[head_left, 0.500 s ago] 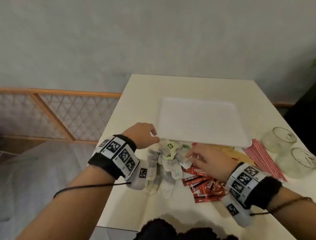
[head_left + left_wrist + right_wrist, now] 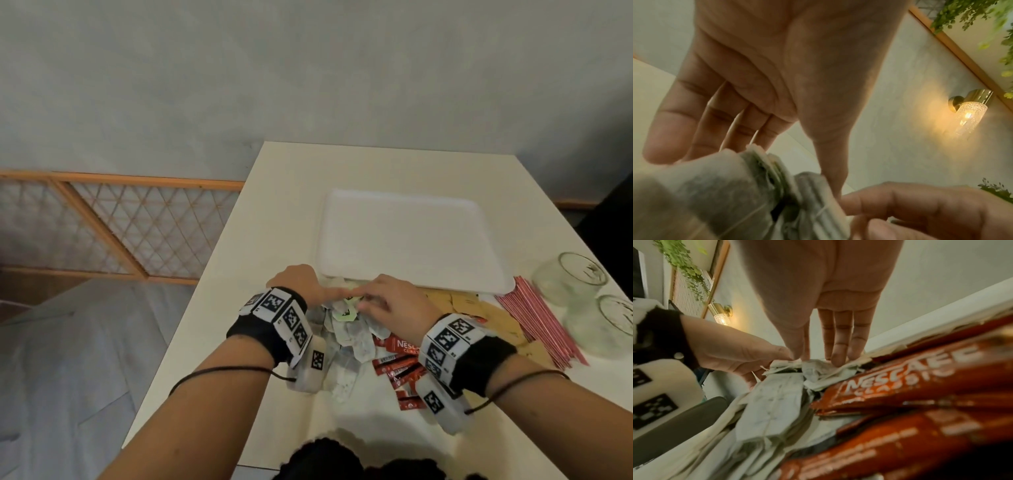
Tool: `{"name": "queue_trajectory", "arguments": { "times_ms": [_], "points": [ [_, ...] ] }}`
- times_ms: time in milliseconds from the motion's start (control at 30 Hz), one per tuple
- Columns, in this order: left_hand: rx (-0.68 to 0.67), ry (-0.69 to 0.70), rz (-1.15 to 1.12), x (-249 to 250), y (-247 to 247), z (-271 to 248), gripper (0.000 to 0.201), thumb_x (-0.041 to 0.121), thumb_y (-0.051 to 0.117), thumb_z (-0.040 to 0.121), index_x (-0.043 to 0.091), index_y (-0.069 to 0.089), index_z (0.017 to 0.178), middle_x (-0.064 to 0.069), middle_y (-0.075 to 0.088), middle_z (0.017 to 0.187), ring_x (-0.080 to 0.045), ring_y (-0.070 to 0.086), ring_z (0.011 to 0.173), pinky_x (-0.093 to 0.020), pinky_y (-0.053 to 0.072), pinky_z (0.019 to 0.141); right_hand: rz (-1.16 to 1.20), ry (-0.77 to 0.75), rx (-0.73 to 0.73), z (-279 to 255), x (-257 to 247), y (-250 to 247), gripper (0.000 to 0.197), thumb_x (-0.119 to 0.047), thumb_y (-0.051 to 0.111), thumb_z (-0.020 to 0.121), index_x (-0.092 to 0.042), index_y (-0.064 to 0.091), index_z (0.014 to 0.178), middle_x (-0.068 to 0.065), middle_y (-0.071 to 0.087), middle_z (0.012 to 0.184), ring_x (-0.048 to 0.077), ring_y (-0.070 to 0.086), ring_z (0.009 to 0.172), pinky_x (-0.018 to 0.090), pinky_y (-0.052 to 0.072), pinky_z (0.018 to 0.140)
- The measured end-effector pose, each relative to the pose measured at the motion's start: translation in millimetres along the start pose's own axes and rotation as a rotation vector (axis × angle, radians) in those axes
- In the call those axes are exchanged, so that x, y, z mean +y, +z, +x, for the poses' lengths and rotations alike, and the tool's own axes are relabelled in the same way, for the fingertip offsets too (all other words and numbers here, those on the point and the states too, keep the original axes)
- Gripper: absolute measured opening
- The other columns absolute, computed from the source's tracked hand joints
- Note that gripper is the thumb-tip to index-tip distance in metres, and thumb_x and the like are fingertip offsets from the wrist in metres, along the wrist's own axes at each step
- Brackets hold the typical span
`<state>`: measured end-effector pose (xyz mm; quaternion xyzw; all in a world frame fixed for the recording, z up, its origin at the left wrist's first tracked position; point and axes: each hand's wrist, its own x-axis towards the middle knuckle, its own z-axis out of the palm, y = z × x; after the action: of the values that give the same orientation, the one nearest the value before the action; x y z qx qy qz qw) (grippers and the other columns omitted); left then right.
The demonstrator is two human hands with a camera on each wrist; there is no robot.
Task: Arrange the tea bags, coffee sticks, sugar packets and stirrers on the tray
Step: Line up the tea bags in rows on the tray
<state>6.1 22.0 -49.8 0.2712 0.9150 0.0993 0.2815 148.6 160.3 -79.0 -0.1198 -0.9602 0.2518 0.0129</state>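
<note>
A loose pile of white tea bags (image 2: 352, 334) lies at the near edge of the white tray (image 2: 411, 240). Both hands meet over it. My left hand (image 2: 327, 291) holds a bunch of tea bags (image 2: 725, 194) between thumb and fingers. My right hand (image 2: 363, 303) pinches the top of the same bunch (image 2: 818, 368) with its thumb and fingertips. Red coffee sticks (image 2: 399, 363) lie under my right wrist. Brown sugar packets (image 2: 479, 308) and striped stirrers (image 2: 544, 325) lie further right. The tray holds nothing.
Two glass jars (image 2: 579, 274) (image 2: 613, 325) stand at the table's right edge beyond the stirrers. The white table (image 2: 281, 212) drops off on the left to a floor and a wooden lattice fence (image 2: 137, 226). A wall lamp (image 2: 968, 113) glows behind.
My left hand has moved right from the tray's near corner onto the tea bag pile. My right hand has shifted left to meet it, and both now grip the tea bags.
</note>
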Motion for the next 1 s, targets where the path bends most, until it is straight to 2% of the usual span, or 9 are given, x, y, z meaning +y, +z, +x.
{"name": "queue_trajectory", "arguments": {
  "times_ms": [67, 133, 233, 333, 433, 533, 767, 867, 1000],
  "points": [
    [-0.029, 0.012, -0.033, 1, 2, 2, 0.068, 0.066, 0.070, 0.073, 0.004, 0.064, 0.102, -0.018, 0.067, 0.110, -0.029, 0.067, 0.098, -0.037, 0.049, 0.068, 0.040, 0.047, 0.040, 4, 1, 2, 0.022, -0.042, 0.056, 0.094, -0.034, 0.062, 0.113, -0.011, 0.060, 0.099, 0.002, 0.058, 0.083, 0.027, 0.050, 0.081],
    [-0.039, 0.035, -0.042, 4, 4, 3, 0.075, 0.059, 0.073, 0.075, -0.001, 0.061, 0.118, -0.018, 0.066, 0.116, -0.030, 0.065, 0.100, -0.040, 0.052, 0.081, 0.051, 0.078, 0.045, 8, 1, 4, 0.023, -0.038, 0.058, 0.093, -0.030, 0.059, 0.115, -0.010, 0.060, 0.097, 0.003, 0.058, 0.079, 0.024, 0.048, 0.075],
    [-0.093, 0.089, -0.099, 7, 7, 5, 0.063, 0.051, 0.077, 0.074, 0.007, 0.061, 0.115, -0.007, 0.066, 0.106, -0.022, 0.063, 0.094, -0.030, 0.048, 0.075, 0.050, 0.089, 0.038, 13, 1, 6, 0.031, -0.035, 0.060, 0.092, -0.029, 0.054, 0.122, -0.008, 0.057, 0.094, 0.007, 0.057, 0.079, 0.025, 0.047, 0.073],
    [-0.114, 0.121, -0.150, 10, 7, 7, 0.052, 0.048, 0.079, 0.066, 0.012, 0.066, 0.101, -0.006, 0.070, 0.095, -0.026, 0.068, 0.090, -0.036, 0.056, 0.078, 0.061, 0.101, 0.039, 16, 4, 8, 0.039, -0.037, 0.063, 0.090, -0.030, 0.051, 0.127, -0.008, 0.057, 0.092, 0.007, 0.057, 0.079, 0.026, 0.048, 0.072],
    [-0.096, 0.160, -0.172, 10, 7, 7, 0.054, 0.041, 0.080, 0.070, 0.022, 0.058, 0.116, 0.002, 0.061, 0.112, -0.021, 0.060, 0.103, -0.038, 0.051, 0.091, 0.092, 0.115, 0.025, 17, 7, 8, 0.047, -0.039, 0.065, 0.088, -0.031, 0.047, 0.131, -0.008, 0.058, 0.093, 0.006, 0.057, 0.079, 0.025, 0.048, 0.072],
    [-0.103, 0.225, -0.203, 8, 10, 9, 0.051, 0.029, 0.079, 0.078, 0.024, 0.054, 0.122, 0.004, 0.053, 0.113, -0.016, 0.054, 0.102, -0.028, 0.046, 0.082, 0.119, 0.125, 0.026, 17, 10, 8, 0.051, -0.042, 0.067, 0.086, -0.031, 0.047, 0.133, -0.007, 0.058, 0.097, 0.005, 0.058, 0.078, 0.025, 0.048, 0.073],
    [-0.073, 0.345, -0.293, 9, 9, 12, 0.049, 0.012, 0.079, 0.076, 0.026, 0.057, 0.118, 0.002, 0.062, 0.110, -0.014, 0.058, 0.099, -0.017, 0.044, 0.068, 0.221, 0.109, 0.017, 18, 17, 3, 0.057, -0.038, 0.072, 0.084, -0.035, 0.048, 0.135, -0.007, 0.058, 0.098, -0.002, 0.051, 0.066, 0.019, 0.041, 0.068],
    [-0.059, 0.402, -0.318, 9, 6, 10, 0.045, 0.009, 0.077, 0.076, 0.028, 0.058, 0.113, 0.004, 0.065, 0.106, -0.012, 0.060, 0.097, -0.015, 0.044, 0.068, 0.286, 0.082, -0.007, 15, 17, -2, 0.058, -0.037, 0.075, 0.081, -0.041, 0.048, 0.133, -0.008, 0.058, 0.093, -0.003, 0.049, 0.060, 0.017, 0.040, 0.066],
    [-0.050, 0.481, -0.423, 12, -5, 5, 0.048, 0.011, 0.078, 0.076, 0.030, 0.057, 0.115, 0.004, 0.069, 0.100, -0.011, 0.064, 0.088, -0.021, 0.050, 0.073, 0.311, 0.070, -0.001, 15, 16, -13, 0.041, -0.041, 0.073, 0.082, -0.035, 0.060, 0.121, -0.008, 0.055, 0.093, 0.000, 0.051, 0.072, 0.018, 0.039, 0.072]
  ]
}}
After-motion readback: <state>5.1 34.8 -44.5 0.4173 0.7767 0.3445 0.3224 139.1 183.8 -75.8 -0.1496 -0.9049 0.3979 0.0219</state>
